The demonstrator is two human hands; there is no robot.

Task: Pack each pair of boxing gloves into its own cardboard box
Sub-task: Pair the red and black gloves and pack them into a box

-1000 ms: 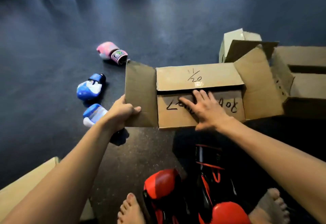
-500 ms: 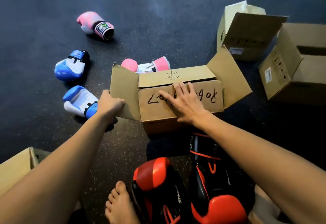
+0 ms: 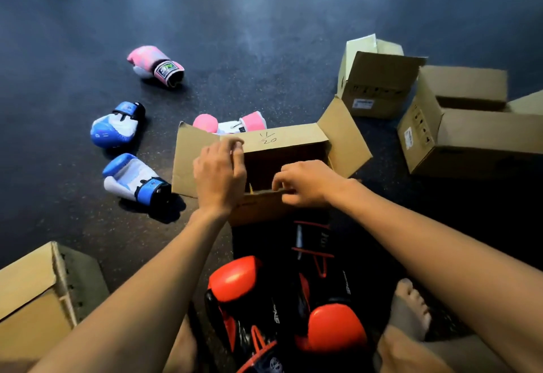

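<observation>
**Opening the box while the gloves wait on the floor**

Starting at the left, a plain cardboard box [image 3: 44, 290] sits at the frame edge, and two blue gloves [image 3: 117, 125] lie on the dark floor [image 3: 264, 34] with one pink glove [image 3: 152, 65] further out. The second pink glove [image 3: 232, 123] is half hidden behind the middle box [image 3: 264, 208]. The left hand [image 3: 219, 173] has its grip pinched on the left flap [image 3: 191, 161], holding it outward. The right hand [image 3: 308, 183] grasps the near flap [image 3: 264, 192], fingers curled over its edge. The box looks empty inside, so packing seems not yet begun. Red-and-black gloves [image 3: 282, 308] rest between the bare feet, nearest to hand. More boxes [image 3: 379, 84] stand to the right.

The likely trouble: a flap let go may spring back over the opening and block a glove. The hidden pink glove could also be overlooked, leaving pairs mismatched.
</observation>
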